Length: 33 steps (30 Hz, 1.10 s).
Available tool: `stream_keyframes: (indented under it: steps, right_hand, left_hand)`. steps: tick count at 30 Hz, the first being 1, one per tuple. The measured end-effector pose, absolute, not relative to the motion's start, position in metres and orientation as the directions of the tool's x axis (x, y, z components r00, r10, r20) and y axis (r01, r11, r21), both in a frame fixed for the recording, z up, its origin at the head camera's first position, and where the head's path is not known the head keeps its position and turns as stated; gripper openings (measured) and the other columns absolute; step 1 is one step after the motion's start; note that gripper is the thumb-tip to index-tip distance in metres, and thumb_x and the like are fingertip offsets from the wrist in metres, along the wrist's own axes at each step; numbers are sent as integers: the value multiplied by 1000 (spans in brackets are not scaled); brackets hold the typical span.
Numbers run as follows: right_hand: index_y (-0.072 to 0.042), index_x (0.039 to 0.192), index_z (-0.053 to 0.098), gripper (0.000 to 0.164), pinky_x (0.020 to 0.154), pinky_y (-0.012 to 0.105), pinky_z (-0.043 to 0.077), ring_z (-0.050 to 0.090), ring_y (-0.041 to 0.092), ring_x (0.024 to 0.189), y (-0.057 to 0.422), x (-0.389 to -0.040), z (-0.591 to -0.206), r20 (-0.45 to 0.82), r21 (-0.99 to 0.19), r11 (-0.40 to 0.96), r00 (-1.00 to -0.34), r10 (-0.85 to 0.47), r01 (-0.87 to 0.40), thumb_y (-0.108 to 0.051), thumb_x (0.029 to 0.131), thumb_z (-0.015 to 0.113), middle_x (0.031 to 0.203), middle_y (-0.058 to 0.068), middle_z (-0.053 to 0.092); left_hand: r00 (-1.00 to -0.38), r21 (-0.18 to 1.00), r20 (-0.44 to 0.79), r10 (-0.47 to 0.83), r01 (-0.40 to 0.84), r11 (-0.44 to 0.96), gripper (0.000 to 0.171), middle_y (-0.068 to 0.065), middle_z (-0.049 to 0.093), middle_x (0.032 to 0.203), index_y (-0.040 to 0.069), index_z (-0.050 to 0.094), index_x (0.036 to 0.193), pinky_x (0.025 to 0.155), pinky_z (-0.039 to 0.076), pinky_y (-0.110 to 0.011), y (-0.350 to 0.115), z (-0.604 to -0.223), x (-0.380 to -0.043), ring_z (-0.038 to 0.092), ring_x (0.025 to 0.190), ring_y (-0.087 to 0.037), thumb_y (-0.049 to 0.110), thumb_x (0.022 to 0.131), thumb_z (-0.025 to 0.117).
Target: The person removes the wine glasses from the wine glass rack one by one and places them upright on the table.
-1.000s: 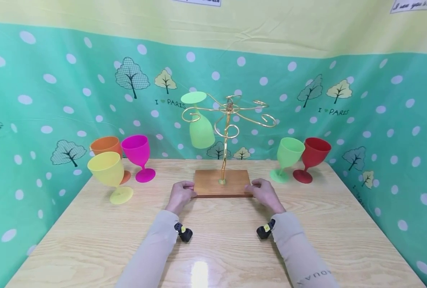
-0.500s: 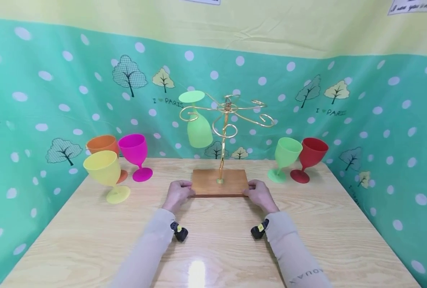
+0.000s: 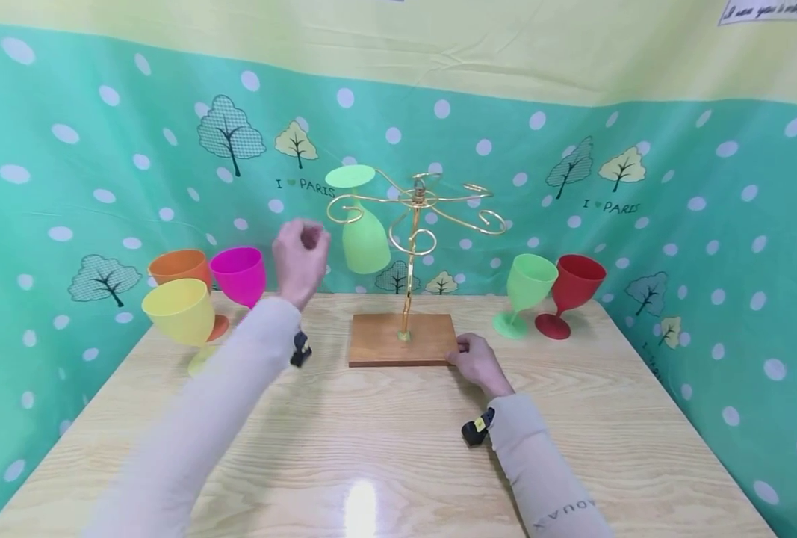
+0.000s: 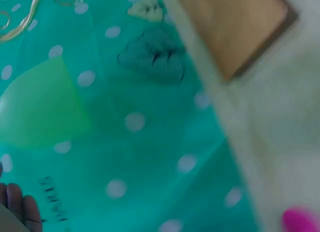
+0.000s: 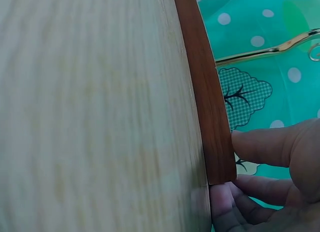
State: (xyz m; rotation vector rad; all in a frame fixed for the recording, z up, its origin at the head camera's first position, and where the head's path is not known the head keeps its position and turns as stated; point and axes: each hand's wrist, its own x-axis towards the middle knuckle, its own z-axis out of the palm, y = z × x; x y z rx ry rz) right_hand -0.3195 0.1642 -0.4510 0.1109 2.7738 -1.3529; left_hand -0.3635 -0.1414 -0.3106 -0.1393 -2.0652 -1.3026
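A gold wire goblet rack (image 3: 408, 276) stands on a wooden base (image 3: 378, 340) near the back of the table. From its left curled arm a light green goblet (image 3: 366, 243) hangs upside down by its foot. My left hand (image 3: 299, 261) is raised just left of this goblet, fingers loosely bent and holding nothing. Its fingers (image 4: 15, 204) show at the lower left of the left wrist view, below the blurred goblet bowl (image 4: 40, 106). My right hand (image 3: 480, 364) grips the base's front right corner, thumb on top and the other fingers at the side.
Orange (image 3: 178, 263), yellow (image 3: 181, 314) and magenta (image 3: 240, 275) goblets stand upright at the left, partly behind my left arm. A green goblet (image 3: 531, 280) and a red goblet (image 3: 578, 284) stand at the right. Patterned curtain (image 3: 432, 134) encloses the table's back and sides.
My left hand has let go of the base's left side and risen up and left, beside the hanging goblet. The right hand keeps its grip on the base.
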Motion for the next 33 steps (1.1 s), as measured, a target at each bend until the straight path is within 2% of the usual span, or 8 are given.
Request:
stream_keyframes:
  steps: [2,4,9,12,15,18,25,33]
  right_hand:
    - [5,130,50,48,90,42,46,55,29,104,164,-320,-452,-81,-779,620,-996,43,90,-13,88,65,117,17,58]
    - [4,130,51,47,90,42,46,55,28,104,163,-321,-452,-77,-778,622,-996,46,88,-13,88,65,116,16,58]
    - [4,127,53,45,88,41,46,55,27,100,161,-320,-451,-63,-790,608,-997,44,77,-11,86,64,113,16,59]
    - [5,127,53,46,88,41,46,55,27,100,161,-319,-451,-61,-794,604,-997,40,73,-10,85,64,112,16,59]
    - [4,128,53,46,88,40,47,55,27,100,162,-319,-451,-66,-791,607,-997,42,78,-10,85,64,113,15,59]
    - [4,128,52,47,88,40,47,55,27,100,164,-320,-451,-70,-789,610,-997,41,80,-11,86,64,113,15,59]
    - [4,130,51,48,91,42,46,55,29,105,165,-320,-451,-84,-778,621,-996,39,90,-13,87,66,117,16,58]
    - [3,131,50,50,92,43,45,54,29,107,166,-320,-449,-98,-782,615,-995,35,99,-13,87,66,119,16,57]
  left_hand:
    - [-680,636,708,-193,494,593,21,-13,56,95,0,61,107,76,46,-28,-143,-286,-372,51,86,-21,6,87,65]
    - [-642,538,758,-115,515,667,28,-14,55,102,0,60,113,82,44,-29,-144,-264,-379,50,92,-22,5,86,67]
    - [-716,435,692,92,515,739,51,-11,51,130,10,54,133,106,34,-31,-145,-229,-388,44,122,-24,5,85,70]
    - [-738,395,648,187,536,746,47,-10,51,136,11,56,132,110,30,-32,-143,-221,-390,42,129,-25,4,87,67]
    - [-715,347,660,233,565,748,35,-11,57,131,7,63,124,109,33,-33,-140,-221,-391,47,126,-27,1,89,63]
    - [-656,297,715,241,597,745,25,-15,63,121,2,68,114,105,38,-36,-136,-224,-390,53,118,-30,-1,90,61]
    - [-567,234,794,219,618,751,21,-15,66,109,1,69,109,96,45,-35,-138,-228,-384,58,106,-30,-1,92,57]
    - [-418,102,872,256,665,740,18,-17,67,98,-4,70,99,89,48,-36,-139,-222,-383,60,95,-31,-6,90,54]
